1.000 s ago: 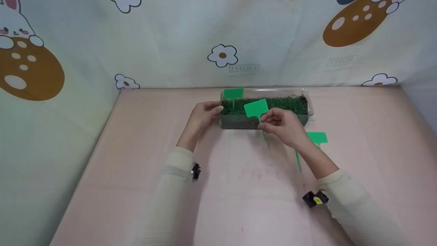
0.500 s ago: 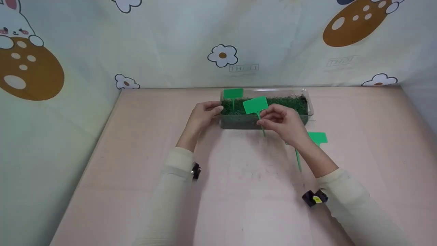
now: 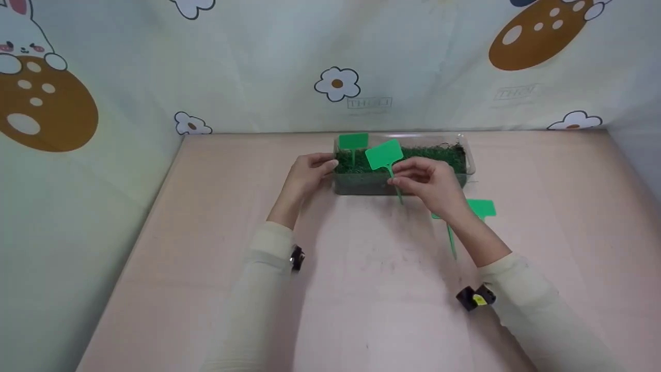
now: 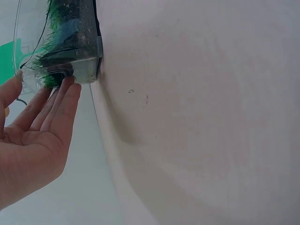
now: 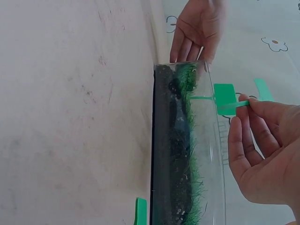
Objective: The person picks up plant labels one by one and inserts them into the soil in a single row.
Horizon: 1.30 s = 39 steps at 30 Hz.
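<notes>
Sleeves (image 3: 248, 315), two of them, lie nearest over the pink table (image 3: 372, 310), each with a small black camera (image 3: 475, 298) at the cuff, so two cameras. Next, by the right wrist, come two lying tags (image 3: 481, 207), partly hidden under the forearm. Beyond them the right hand (image 3: 433, 187) pinches one held tag (image 3: 384, 154) by its stem between thumb and fingertips. That tag is in the air before the box (image 3: 361, 185), plate up and tilted, stem down and clear of the grass (image 3: 434, 159). It looks like thin plastic: very light, the plate probably stiff, the stem likely to bend if pressed hard, the surface perhaps a little slippery. The stem just below the plate seems the best hold, and a light pinch should do. The left hand (image 3: 305, 175), fingers nearly straight, touches the left end of the single clear box; how firmly, I cannot tell. With its dark filling the box is probably much heavier than a tag, and its thin walls may crack if squeezed. One standing tag (image 3: 353, 141) rises from the grass near that end, making four tags visible. Farthest is the wall (image 3: 268, 77), with two brown ovals (image 3: 526, 51).
</notes>
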Motion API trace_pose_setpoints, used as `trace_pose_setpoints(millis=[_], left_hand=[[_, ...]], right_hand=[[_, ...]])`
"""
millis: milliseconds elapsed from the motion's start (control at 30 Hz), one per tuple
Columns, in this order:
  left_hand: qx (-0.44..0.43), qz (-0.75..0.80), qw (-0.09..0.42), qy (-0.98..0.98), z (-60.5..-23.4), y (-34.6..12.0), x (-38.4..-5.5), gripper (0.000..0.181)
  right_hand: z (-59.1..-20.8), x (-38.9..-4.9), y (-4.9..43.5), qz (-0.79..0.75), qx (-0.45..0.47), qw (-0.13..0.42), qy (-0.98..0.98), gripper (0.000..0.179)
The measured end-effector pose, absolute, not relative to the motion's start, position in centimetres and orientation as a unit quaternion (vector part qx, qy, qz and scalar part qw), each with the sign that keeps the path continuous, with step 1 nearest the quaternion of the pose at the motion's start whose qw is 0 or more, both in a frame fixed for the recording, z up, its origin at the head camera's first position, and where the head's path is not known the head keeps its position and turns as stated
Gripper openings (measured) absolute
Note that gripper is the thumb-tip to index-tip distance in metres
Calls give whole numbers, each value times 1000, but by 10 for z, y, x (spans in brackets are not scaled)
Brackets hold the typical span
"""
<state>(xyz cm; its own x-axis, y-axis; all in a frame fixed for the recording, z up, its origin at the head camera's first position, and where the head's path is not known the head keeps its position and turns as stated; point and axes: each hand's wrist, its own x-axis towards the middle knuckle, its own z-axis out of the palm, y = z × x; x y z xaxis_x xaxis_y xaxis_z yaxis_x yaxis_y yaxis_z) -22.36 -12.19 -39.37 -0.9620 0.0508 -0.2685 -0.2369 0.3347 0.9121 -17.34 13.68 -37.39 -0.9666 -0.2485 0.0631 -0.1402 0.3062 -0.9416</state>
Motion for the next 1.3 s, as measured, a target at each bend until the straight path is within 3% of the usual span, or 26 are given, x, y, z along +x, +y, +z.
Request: trace_pose_setpoints(millis=[933,1300], left_hand=[[-46,587,124,799,-394,-122,-223,42],[-49,581,128,802,-394,-123,-223,43]], right_hand=[[-369,-181,136,-584,-119,9,803,23],[-369,-182,134,-592,-105,18,799,23]])
